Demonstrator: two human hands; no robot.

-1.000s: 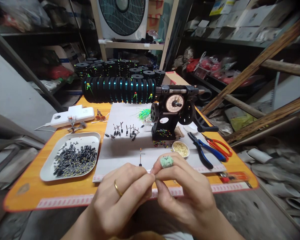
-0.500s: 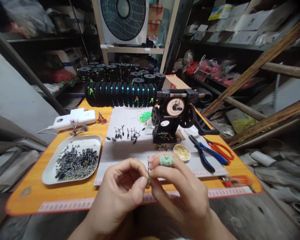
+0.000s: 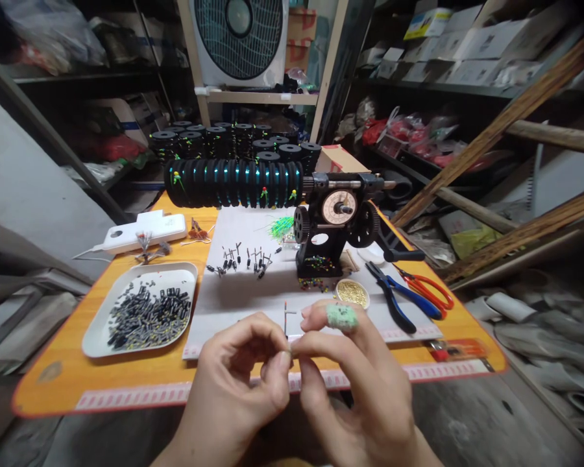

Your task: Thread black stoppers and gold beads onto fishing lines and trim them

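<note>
Near the front edge of the board, my left hand (image 3: 246,376) pinches the lower end of a thin dark stick (image 3: 285,319) with a reddish tip and a short side arm. My right hand (image 3: 355,376), with green tape round one finger, meets it at the fingertips; its thumb stands apart from the index finger, and whether it holds anything is too small to tell. Several similar small dark pieces (image 3: 257,263) lie on the white board (image 3: 224,295). A white tray (image 3: 91,337) of black and grey parts is on the left, and a dish of gold beads (image 3: 353,293) on the right.
A winding machine (image 3: 338,207) carries a row of black spools (image 3: 233,183) behind the hands. Blue-handled pliers (image 3: 394,295), red-handled pliers (image 3: 431,288) and an orange cutter (image 3: 464,350) lie right. A white power strip (image 3: 146,232) is back left.
My right hand's thumb has come away from the index finger, and the taped finger has shifted right. More of the stick shows above my left fingertips.
</note>
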